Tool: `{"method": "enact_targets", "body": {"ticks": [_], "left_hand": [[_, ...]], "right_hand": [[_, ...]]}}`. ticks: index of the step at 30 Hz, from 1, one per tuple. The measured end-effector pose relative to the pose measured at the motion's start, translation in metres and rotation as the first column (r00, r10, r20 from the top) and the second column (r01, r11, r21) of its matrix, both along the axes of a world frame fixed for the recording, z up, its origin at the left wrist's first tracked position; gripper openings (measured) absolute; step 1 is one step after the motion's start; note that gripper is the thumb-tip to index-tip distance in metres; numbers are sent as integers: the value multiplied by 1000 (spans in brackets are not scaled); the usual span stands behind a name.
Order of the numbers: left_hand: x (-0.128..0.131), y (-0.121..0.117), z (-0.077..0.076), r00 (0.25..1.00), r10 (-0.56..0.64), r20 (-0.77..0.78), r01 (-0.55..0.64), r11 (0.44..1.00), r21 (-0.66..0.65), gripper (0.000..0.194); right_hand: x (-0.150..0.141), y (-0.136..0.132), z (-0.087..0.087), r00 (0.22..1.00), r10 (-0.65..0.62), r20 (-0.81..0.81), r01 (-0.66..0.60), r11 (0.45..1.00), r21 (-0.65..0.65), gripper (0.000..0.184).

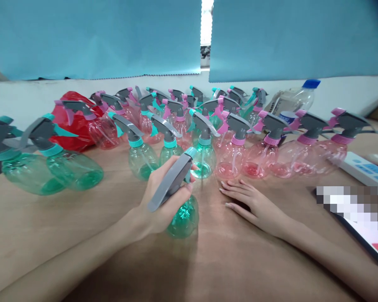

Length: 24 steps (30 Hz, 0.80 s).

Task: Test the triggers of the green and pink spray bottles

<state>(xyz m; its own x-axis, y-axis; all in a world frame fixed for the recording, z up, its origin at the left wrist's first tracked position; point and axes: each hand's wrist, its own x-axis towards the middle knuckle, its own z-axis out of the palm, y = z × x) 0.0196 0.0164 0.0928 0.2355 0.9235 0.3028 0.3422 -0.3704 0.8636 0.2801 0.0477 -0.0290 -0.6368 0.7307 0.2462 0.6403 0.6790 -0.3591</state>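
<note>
My left hand (164, 201) is wrapped round the neck of a green spray bottle (183, 220) with a grey and teal trigger head. The bottle is close to the table top; whether its base touches the wood I cannot tell. My right hand (250, 201) lies on the table with its fingers stretched out, holding nothing. Just beyond it stands a pink spray bottle (229, 161) in the front row. Behind my left hand is another green spray bottle (204, 157), upright.
Several more pink and green spray bottles crowd the back of the table (113, 264). A red plastic bag (77, 126) lies behind two green bottles at left. At right are a blue-capped clear bottle (297, 98), a white device with blue buttons (363, 167) and a partly blurred screen (355, 218).
</note>
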Motion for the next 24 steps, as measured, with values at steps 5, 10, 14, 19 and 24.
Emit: {"method": "enact_targets", "body": {"ticks": [5,10,14,19,24], "left_hand": [[-1,2,-1,999,-32,-22,33,998,46,16],[-2,3,-1,998,-46,-40,48,998,28,24],[-2,4,-2,999,-27,-36,29,998,55,30],[0,3,-5,999,9,-31,-6,997,80,37],[-1,2,-7,998,31,-59,-26,997,76,33]], "right_hand": [[0,0,1,1000,-1,-4,1,1000,-5,42],[0,0,0,1000,4,-24,-4,1000,0,42],[0,0,0,1000,1,-12,-1,1000,-1,42],[0,0,0,1000,3,-9,-3,1000,-7,43],[0,1,0,1000,10,11,-10,1000,0,43]]}}
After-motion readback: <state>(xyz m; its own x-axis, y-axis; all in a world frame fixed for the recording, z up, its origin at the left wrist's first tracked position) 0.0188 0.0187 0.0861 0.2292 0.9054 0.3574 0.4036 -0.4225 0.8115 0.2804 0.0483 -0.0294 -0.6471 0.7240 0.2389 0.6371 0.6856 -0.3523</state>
